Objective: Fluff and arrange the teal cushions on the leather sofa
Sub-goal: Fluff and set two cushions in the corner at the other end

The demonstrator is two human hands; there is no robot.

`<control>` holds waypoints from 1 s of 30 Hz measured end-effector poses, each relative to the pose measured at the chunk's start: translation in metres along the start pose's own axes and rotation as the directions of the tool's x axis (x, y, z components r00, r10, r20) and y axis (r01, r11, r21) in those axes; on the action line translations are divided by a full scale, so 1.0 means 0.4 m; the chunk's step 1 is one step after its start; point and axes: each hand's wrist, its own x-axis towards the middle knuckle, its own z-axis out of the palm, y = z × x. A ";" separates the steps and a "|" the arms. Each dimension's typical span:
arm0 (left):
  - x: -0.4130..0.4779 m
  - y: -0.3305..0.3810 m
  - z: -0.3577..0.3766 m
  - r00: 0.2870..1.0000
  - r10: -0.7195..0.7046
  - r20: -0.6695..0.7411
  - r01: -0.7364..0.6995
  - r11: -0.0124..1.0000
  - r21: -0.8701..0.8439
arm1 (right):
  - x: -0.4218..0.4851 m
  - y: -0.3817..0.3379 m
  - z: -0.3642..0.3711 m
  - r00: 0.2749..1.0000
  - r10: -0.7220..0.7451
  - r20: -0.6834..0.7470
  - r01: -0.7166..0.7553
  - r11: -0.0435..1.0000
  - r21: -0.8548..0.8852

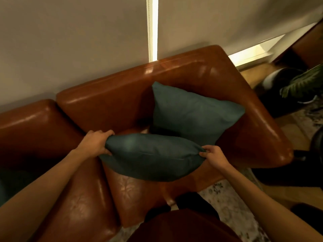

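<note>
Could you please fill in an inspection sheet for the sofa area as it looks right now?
Surface: brown leather sofa, glossy, seat creased.
Job's things: near teal cushion held over the seat; second teal cushion propped in the corner against backrest and armrest.
Clutter: nothing seen on the seat.
Grips: left hand clasps the near cushion's left end; right hand pinches its right corner.
Cables: nothing seen.
Surroundings: drawn window blinds behind; potted plant right; patterned rug below.
</note>
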 end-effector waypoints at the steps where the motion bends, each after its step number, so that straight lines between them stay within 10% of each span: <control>1: 0.011 0.017 -0.009 1.000 0.008 -0.004 -0.008 1.000 0.000 | -0.001 -0.003 -0.027 1.000 0.011 -0.008 -0.011 1.000 0.021; 11: 0.154 0.269 -0.058 0.972 0.227 -0.055 -0.218 0.967 0.136 | 0.000 0.087 -0.241 0.983 0.091 -0.158 -0.157 0.860 -0.486; 18: 0.245 0.291 -0.116 0.976 0.217 0.003 -0.212 0.951 0.227 | 0.066 0.101 -0.129 0.990 0.008 0.141 0.108 0.597 -0.795; 26: 0.291 0.264 -0.178 0.980 0.191 0.061 -0.199 0.964 0.177 | 0.123 0.060 -0.191 0.953 -0.258 0.156 0.281 0.575 -0.768; 30: 0.314 0.295 -0.131 0.981 0.166 0.096 -0.178 0.976 0.129 | 0.153 0.066 -0.225 0.985 -0.090 0.147 0.172 0.532 -0.829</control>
